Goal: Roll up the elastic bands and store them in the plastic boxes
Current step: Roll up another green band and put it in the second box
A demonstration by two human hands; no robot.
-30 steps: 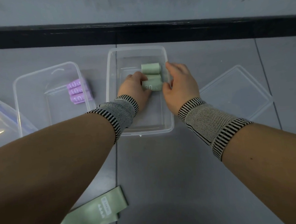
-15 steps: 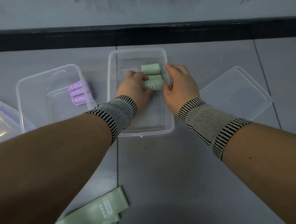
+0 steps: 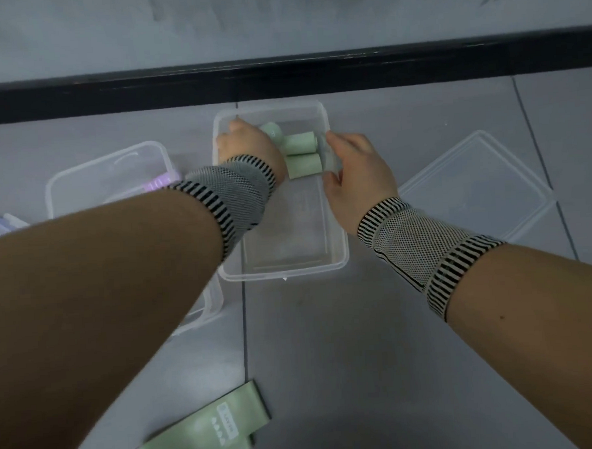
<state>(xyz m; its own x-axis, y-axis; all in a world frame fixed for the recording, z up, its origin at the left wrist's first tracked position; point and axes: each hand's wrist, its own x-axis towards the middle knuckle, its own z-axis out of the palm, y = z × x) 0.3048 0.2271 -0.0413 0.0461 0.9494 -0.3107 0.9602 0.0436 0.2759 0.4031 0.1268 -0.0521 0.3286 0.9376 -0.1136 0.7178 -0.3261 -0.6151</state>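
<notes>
We find the left hand (image 3: pixel 246 146) deep in the middle plastic box (image 3: pixel 283 269), its fingers hidden behind the knuckles; it appears to press or hold a third green roll (image 3: pixel 270 131) at the far left corner, but we cannot tell how its grip is set. The right hand (image 3: pixel 355 173) rests at the box's right wall, fingers loosely curved, holding nothing we can confirm. Two green rolls (image 3: pixel 303 153) lie side by side, touching, at the far end. In our judgement, the roll should be seated tight against its neighbours before release, since springy elastic tends to unwind. The box is clear, thin-walled, round-cornered plastic; the rolls are matte, soft cylinders. One flat green band (image 3: pixel 202 431) lies unrolled on the tiled floor (image 3: pixel 363 358), near the person.
</notes>
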